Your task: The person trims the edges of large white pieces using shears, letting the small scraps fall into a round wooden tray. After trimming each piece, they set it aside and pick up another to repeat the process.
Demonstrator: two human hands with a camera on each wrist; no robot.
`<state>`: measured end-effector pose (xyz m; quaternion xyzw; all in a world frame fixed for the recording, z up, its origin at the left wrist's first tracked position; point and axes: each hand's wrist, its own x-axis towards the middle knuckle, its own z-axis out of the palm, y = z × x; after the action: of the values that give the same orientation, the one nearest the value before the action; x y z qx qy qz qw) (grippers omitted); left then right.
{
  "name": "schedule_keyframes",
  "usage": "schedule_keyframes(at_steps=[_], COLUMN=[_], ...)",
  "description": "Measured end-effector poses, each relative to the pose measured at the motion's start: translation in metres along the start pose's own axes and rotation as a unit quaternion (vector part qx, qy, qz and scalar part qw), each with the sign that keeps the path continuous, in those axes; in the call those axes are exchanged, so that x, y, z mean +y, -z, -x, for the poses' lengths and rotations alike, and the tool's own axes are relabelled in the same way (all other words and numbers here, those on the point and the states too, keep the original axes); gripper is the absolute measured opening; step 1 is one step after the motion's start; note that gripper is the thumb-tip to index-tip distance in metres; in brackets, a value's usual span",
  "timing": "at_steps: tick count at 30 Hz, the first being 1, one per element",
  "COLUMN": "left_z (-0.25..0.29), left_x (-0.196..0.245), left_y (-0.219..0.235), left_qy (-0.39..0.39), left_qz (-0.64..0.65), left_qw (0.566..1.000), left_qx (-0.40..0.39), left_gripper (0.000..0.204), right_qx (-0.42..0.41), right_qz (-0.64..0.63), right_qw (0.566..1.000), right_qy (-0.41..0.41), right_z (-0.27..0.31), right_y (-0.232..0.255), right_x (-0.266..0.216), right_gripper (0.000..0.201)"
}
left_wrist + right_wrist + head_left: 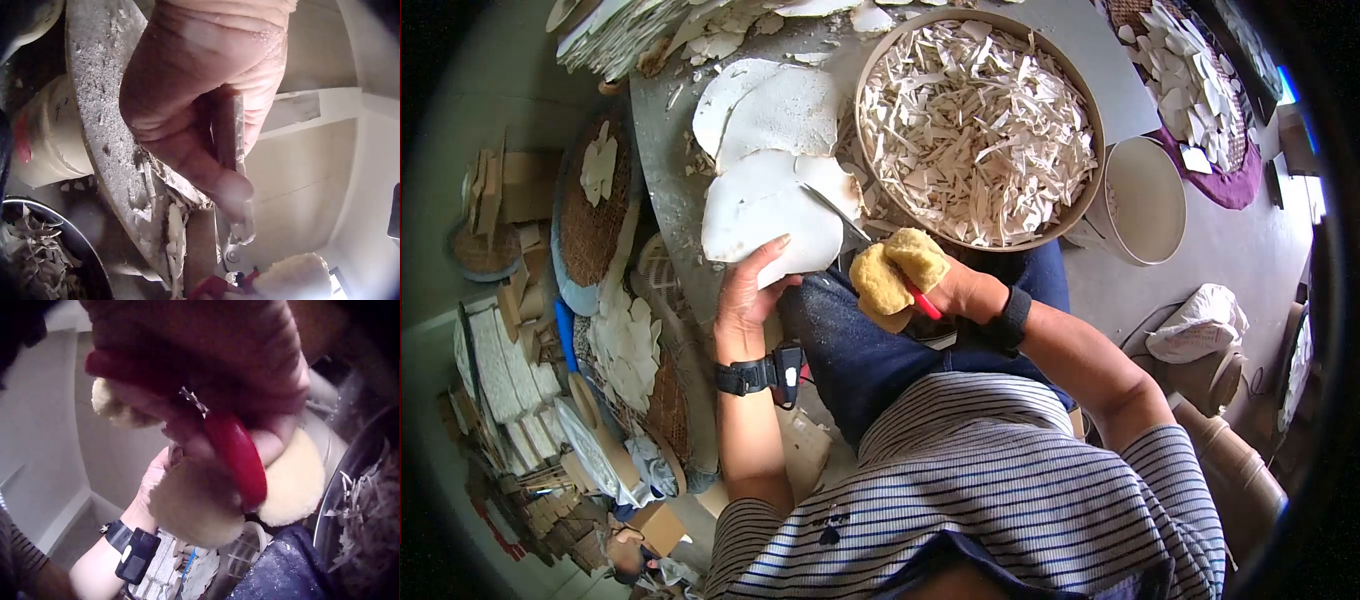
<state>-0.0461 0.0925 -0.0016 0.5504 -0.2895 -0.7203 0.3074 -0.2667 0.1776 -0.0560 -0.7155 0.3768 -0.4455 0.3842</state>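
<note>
A broad, flat white piece with browned edges (775,215) lies over the near edge of the table, and my left hand (745,290) pinches its near side between thumb and fingers. Seen edge-on in the left wrist view, the piece (240,144) is thin, with a rough broken rim. Red-handled shears (240,459) are gripped in my right hand (968,293). Pads of yellow foam (883,280) surround the fingers and handles there. A dark metal blade (836,212) of the shears reaches across the right part of the white piece; the other blade is hidden.
More flat white pieces (785,110) lie beyond on the grey table. To the right, a large round tray (1095,150) holds a heap of narrow white strips. Next to it stands a pale bucket (1170,215). Stacked sheets (625,40) rise at the far left.
</note>
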Motion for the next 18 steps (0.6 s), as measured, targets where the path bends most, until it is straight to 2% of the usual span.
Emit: schedule_keyframes(at_steps=[3, 6, 7, 9, 12, 13, 14, 16, 17, 18], left_z=[-0.002, -0.004, -0.004, -0.003, 0.003, 0.006, 0.009, 0.017, 0.018, 0.015], left_x=[-0.001, -0.003, -0.003, -0.001, 0.013, 0.019, 0.024, 0.033, 0.037, 0.039], left_y=[-0.001, 0.001, 0.002, 0.005, 0.016, 0.02, 0.022, 0.023, 0.02, 0.035], left_qy=[0.005, 0.008, 0.008, -0.002, -0.031, -0.043, -0.091, -0.181, -0.22, -0.232], left_qz=[-0.002, 0.011, 0.018, 0.066, 0.125, 0.143, 0.102, 0.019, -0.002, -0.127], left_qw=[1.0, 1.0, 1.0, 0.998, 0.989, 0.986, 0.988, 0.982, 0.974, 0.963], left_qx=[0.02, 0.02, 0.016, -0.025, -0.068, -0.078, -0.068, -0.045, -0.048, -0.058], left_gripper=[0.044, 0.044, 0.044, 0.044, 0.045, 0.045, 0.046, 0.048, 0.051, 0.037], right_qx=[0.004, -0.006, -0.009, -0.017, -0.027, -0.043, -0.098, -0.117, -0.137, -0.126], right_qz=[-0.063, 0.009, -0.015, -0.063, -0.109, -0.131, -0.175, -0.195, -0.237, -0.204], right_qw=[0.996, 0.999, 0.998, 0.994, 0.993, 0.99, 0.976, 0.97, 0.946, 0.962], right_qy=[-0.063, -0.042, -0.057, -0.086, -0.03, -0.041, -0.079, -0.085, -0.172, -0.131], right_z=[-0.001, -0.002, -0.002, -0.001, 0.014, 0.023, 0.025, 0.03, 0.029, 0.03], right_y=[-0.002, 0.001, 0.002, 0.002, -0.006, -0.006, 0.0, -0.001, 0.0, -0.003], right_x=[-0.003, -0.003, -0.003, -0.002, 0.021, 0.022, 0.015, 0.009, -0.001, -0.002], right_gripper=[0.028, 0.03, 0.03, 0.03, 0.031, 0.032, 0.047, 0.051, 0.054, 0.055])
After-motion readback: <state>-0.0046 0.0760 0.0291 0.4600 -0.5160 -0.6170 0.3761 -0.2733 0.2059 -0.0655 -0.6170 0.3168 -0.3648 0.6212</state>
